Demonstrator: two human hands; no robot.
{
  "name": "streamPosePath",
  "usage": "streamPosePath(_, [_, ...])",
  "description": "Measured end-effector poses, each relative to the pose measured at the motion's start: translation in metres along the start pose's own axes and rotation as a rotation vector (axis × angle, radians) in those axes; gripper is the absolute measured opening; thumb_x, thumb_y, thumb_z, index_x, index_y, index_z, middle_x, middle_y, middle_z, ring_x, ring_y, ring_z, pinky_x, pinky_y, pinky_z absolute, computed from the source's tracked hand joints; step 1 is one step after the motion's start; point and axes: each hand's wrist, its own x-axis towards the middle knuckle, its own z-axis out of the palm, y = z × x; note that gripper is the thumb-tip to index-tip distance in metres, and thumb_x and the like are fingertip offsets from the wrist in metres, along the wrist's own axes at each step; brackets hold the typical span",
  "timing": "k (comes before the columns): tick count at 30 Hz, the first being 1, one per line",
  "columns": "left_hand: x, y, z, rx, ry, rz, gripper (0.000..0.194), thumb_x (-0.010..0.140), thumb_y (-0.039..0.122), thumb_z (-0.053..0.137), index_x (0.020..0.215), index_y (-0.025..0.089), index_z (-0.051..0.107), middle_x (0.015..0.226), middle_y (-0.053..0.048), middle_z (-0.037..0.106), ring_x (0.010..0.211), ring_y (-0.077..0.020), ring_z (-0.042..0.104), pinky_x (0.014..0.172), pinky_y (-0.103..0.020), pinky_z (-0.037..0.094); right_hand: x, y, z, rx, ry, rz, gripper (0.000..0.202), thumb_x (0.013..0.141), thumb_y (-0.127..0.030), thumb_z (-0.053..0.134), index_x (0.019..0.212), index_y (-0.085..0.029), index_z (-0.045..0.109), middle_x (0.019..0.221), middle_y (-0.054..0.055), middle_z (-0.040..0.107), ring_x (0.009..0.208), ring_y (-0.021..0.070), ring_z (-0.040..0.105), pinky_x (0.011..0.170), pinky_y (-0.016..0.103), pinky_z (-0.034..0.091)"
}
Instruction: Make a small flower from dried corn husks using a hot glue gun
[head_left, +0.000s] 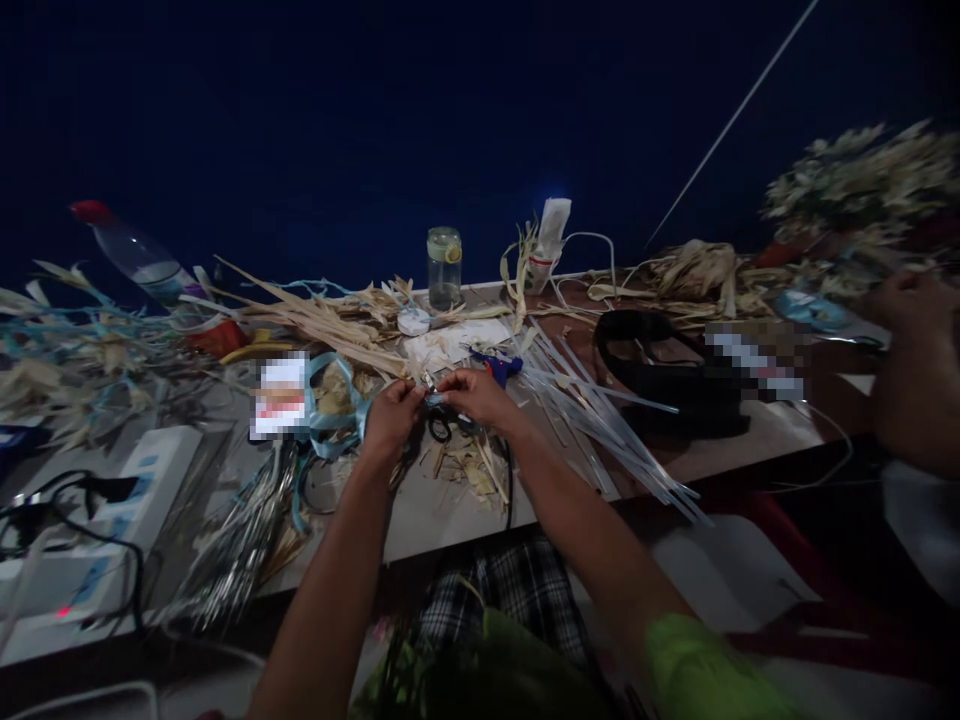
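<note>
Over the middle of the table, my left hand point(393, 418) and my right hand point(484, 398) come close together, fingers closed in a pinch. What they pinch is small and partly covered by the fingertips; I cannot make out its kind. Black scissor handles point(440, 428) show just below the fingers. A blue glue gun point(501, 366) lies beyond my right hand. Long dried husk strips point(330, 335) fan out behind my left hand, and a light blue ribbon point(324, 445) is looped to its left. Husk scraps point(472, 470) lie below my hands.
Clear glue sticks point(600, 420) spread to the right, beside a black strap-like item point(660, 375). A glass jar point(445, 268) stands at the back. Metal wires point(240, 545) and a white power strip point(135, 510) lie left. Another person's arm point(919, 380) is at far right.
</note>
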Motion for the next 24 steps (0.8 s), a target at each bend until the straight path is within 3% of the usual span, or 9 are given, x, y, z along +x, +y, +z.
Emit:
streamPosePath(7, [0.005, -0.004, -0.005, 0.055, 0.003, 0.041, 0.020, 0.064, 0.035, 0.059, 0.066, 0.015, 0.056, 0.052, 0.004, 0.047, 0.045, -0.0075, 0.034, 0.043, -0.020, 0.024, -0.004, -0.008, -0.010, -0.287, 0.157, -0.100, 0.014, 0.065, -0.014, 0.053, 0.076, -0.014, 0.062, 0.076, 0.002, 0.062, 0.071, 0.0111, 0.054, 0.073, 0.025, 0.041])
streamPosePath(12, [0.003, 0.000, -0.006, 0.089, -0.007, 0.057, 0.020, 0.066, 0.035, 0.057, 0.066, 0.015, 0.058, 0.051, 0.003, 0.047, 0.045, -0.0082, 0.036, 0.044, -0.020, 0.026, -0.025, -0.016, -0.026, -0.337, 0.244, -0.082, 0.016, 0.068, -0.020, 0.053, 0.080, -0.016, 0.062, 0.077, 0.002, 0.062, 0.068, 0.0121, 0.054, 0.069, 0.027, 0.042])
streamPosePath(14, [0.004, 0.000, -0.006, 0.067, 0.001, 0.072, 0.020, 0.066, 0.035, 0.057, 0.065, 0.014, 0.058, 0.051, 0.003, 0.047, 0.045, -0.0080, 0.037, 0.044, -0.020, 0.026, -0.038, -0.021, -0.027, -0.279, 0.221, -0.062, 0.016, 0.069, -0.020, 0.052, 0.081, -0.016, 0.061, 0.073, 0.001, 0.061, 0.064, 0.0110, 0.053, 0.065, 0.025, 0.042])
streamPosePath(18, [0.005, -0.001, -0.006, -0.009, 0.013, 0.090, 0.020, 0.065, 0.035, 0.057, 0.065, 0.015, 0.057, 0.051, 0.004, 0.047, 0.043, -0.0071, 0.035, 0.043, -0.020, 0.025, -0.060, -0.026, -0.012, -0.164, -0.005, 0.018, 0.019, 0.073, -0.019, 0.047, 0.084, -0.016, 0.062, 0.061, 0.000, 0.058, 0.054, 0.0104, 0.054, 0.057, 0.024, 0.042])
streamPosePath(21, [0.004, 0.002, -0.006, -0.044, 0.036, 0.103, 0.019, 0.065, 0.034, 0.058, 0.064, 0.015, 0.055, 0.050, 0.004, 0.046, 0.041, -0.0067, 0.034, 0.042, -0.020, 0.025, -0.063, -0.024, 0.007, -0.382, -0.095, -0.024, 0.021, 0.076, -0.021, 0.045, 0.083, -0.018, 0.065, 0.056, 0.000, 0.058, 0.053, 0.0129, 0.055, 0.056, 0.025, 0.041])
streamPosePath(24, [0.000, 0.007, -0.007, -0.008, 0.064, 0.111, 0.017, 0.065, 0.031, 0.057, 0.062, 0.015, 0.054, 0.045, 0.005, 0.043, 0.040, -0.0066, 0.033, 0.041, -0.020, 0.023, -0.057, -0.022, 0.019, -0.557, -0.053, -0.142, 0.014, 0.073, -0.019, 0.052, 0.071, -0.019, 0.066, 0.068, 0.003, 0.063, 0.068, 0.0163, 0.057, 0.066, 0.027, 0.041])
